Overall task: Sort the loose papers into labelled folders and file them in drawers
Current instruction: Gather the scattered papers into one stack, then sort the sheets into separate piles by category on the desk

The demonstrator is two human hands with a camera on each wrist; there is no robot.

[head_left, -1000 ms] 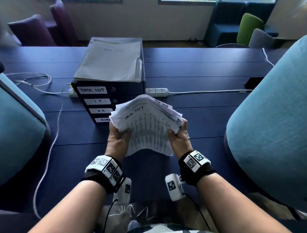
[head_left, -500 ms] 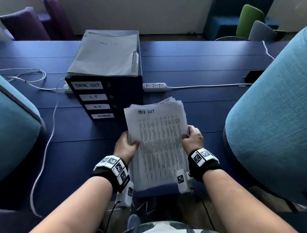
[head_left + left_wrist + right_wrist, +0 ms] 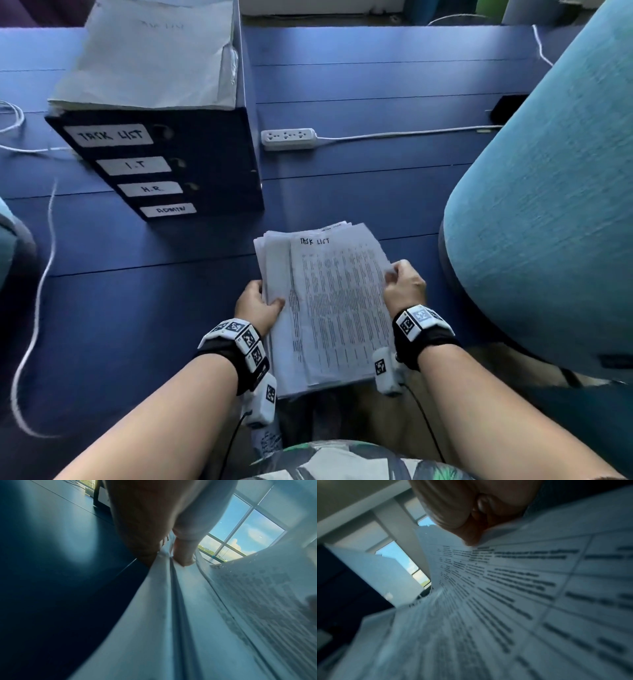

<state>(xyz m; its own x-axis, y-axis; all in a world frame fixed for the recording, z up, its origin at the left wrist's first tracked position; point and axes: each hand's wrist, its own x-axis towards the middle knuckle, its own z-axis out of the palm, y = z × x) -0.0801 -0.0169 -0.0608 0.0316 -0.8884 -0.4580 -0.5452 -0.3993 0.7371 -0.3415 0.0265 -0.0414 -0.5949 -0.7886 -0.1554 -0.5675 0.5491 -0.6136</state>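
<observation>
A stack of printed papers (image 3: 329, 308) lies low over the near edge of the blue table, its top sheet headed "TASK LIST". My left hand (image 3: 258, 303) grips the stack's left edge, thumb on top; the left wrist view shows the thumb (image 3: 184, 553) pressed on the sheets (image 3: 171, 615). My right hand (image 3: 404, 286) pinches the right edge of the top sheet (image 3: 505, 601). A dark drawer unit (image 3: 191, 164) stands at the back left with labels TASK LIST, I.T, H.R and ADMIN. A grey folder (image 3: 154, 51) lies on top of it.
A white power strip (image 3: 289, 138) with its cable lies right of the drawer unit. White cables (image 3: 34, 308) trail along the table's left side. A teal chair back (image 3: 548, 222) rises close on the right, another at the left edge.
The papers, held fanned and raised before the drawer unit, have come down and toward me and now lie flatter. Both hands moved with them; the right hand shifted onto the top sheet's edge.
</observation>
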